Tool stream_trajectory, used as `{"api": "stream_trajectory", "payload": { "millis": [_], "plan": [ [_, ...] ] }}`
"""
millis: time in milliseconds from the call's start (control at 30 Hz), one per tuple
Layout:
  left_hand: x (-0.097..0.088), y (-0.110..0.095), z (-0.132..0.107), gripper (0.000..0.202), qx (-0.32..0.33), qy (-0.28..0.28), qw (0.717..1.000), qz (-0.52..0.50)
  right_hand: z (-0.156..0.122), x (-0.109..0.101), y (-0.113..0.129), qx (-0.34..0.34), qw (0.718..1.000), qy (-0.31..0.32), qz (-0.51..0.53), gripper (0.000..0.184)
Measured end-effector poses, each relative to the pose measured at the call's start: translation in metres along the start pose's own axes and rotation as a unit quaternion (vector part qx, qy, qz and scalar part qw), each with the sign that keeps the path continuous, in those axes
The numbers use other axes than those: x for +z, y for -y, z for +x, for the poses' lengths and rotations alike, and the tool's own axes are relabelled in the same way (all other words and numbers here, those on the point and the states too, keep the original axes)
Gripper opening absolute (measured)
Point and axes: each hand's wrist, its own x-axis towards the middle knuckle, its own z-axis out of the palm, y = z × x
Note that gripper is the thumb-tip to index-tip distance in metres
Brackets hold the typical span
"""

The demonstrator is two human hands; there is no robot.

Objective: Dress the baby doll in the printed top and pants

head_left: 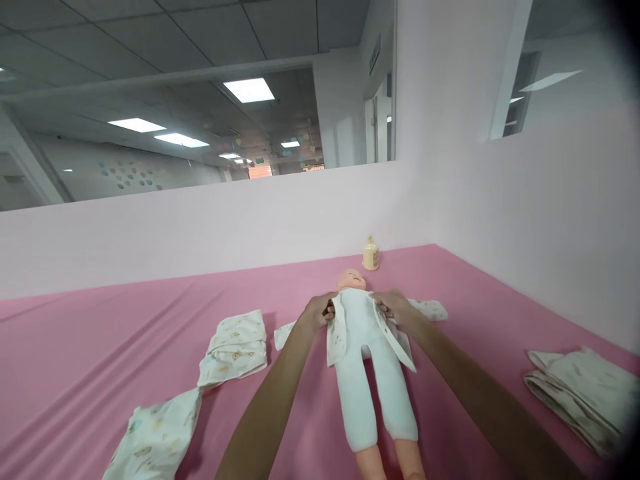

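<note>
the doll point(364, 327) lies face up before me on the pink sheet point(125, 353), a patterned jacket point(337, 339) open at its front. my left hand point(320, 311) pinches one front edge, my right hand point(393, 307) the other, and they hide part of it. a cream bottle point(371, 256) stands just beyond the head, near the white wall point(240, 233). patterned cloth point(237, 343) lies left, folded cloth point(585, 393) right.

One doll point(361, 320), with one head point(351, 279) and two legs point(357, 400) showing, wears one jacket point(338, 337). There is one left hand point(317, 312) and one right hand point(394, 307). One bottle point(371, 257), two cloths at left point(240, 343) and one folded cloth at right point(587, 393) share one pink sheet point(75, 360). Two glass panes point(200, 153) show.
</note>
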Motion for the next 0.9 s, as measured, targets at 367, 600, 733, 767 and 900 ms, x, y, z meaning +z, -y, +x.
{"api": "stream_trajectory", "payload": {
  "millis": [367,600,733,767,900],
  "plan": [
    [0.024,-0.001,0.018,0.022,0.117,-0.134,0.927,0.332,0.01,-0.029,0.0,-0.017,0.997,0.041,-0.066,0.026],
    [0.038,0.0,0.023,0.029,0.144,-0.147,0.866,0.456,0.004,-0.016,0.015,-0.09,0.993,0.012,-0.069,0.02],
    [0.038,0.003,0.024,0.032,0.171,-0.153,0.831,0.506,0.002,-0.012,0.016,-0.099,0.989,0.029,-0.108,0.029],
    [0.038,0.003,0.024,0.032,0.175,-0.155,0.827,0.512,0.001,-0.014,0.017,-0.101,0.987,0.033,-0.119,0.032],
    [0.037,0.003,0.024,0.032,0.187,-0.153,0.839,0.487,-0.006,-0.024,0.023,-0.112,0.98,0.028,-0.16,0.035]
  ]
}}
